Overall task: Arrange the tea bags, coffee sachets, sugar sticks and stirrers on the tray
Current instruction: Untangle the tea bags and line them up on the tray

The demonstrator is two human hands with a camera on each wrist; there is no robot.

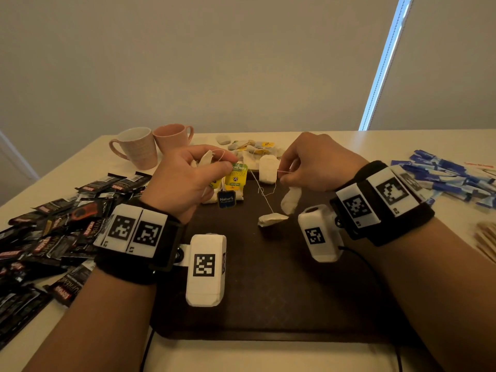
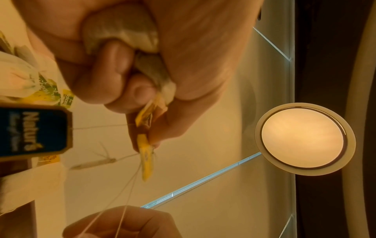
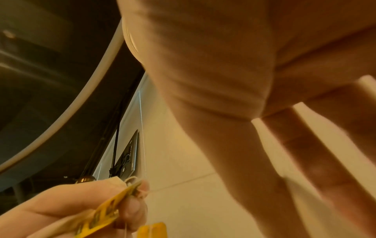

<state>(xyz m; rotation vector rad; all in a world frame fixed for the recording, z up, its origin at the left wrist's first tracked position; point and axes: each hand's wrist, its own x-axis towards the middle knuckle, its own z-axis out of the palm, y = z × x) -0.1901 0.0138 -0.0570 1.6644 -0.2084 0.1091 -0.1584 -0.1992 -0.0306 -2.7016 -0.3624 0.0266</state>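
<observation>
My left hand [image 1: 214, 167] hovers over the far end of the dark tray [image 1: 268, 304] and grips a bunch of tea bags [image 2: 122, 32], pinching their yellow tags [image 2: 145, 157]. A green-tea tag [image 1: 236, 175] and a blue tag [image 1: 226, 199] dangle below it. My right hand [image 1: 284, 176] pinches a thin white thread [image 1: 264, 196] stretched between the hands. Below that hand one tea bag [image 1: 291, 201] hangs, and another [image 1: 272, 220] sits at the thread's lower end, on or just above the tray. A white tea bag [image 1: 268, 169] stands between the hands.
Black coffee sachets [image 1: 53, 224] are heaped to the tray's left. To its right lie blue sugar sticks [image 1: 442, 175], with wooden stirrers [image 1: 485, 240] at the right edge. Two mugs [image 1: 137, 147] and more tea bags [image 1: 255, 147] sit at the back of the table.
</observation>
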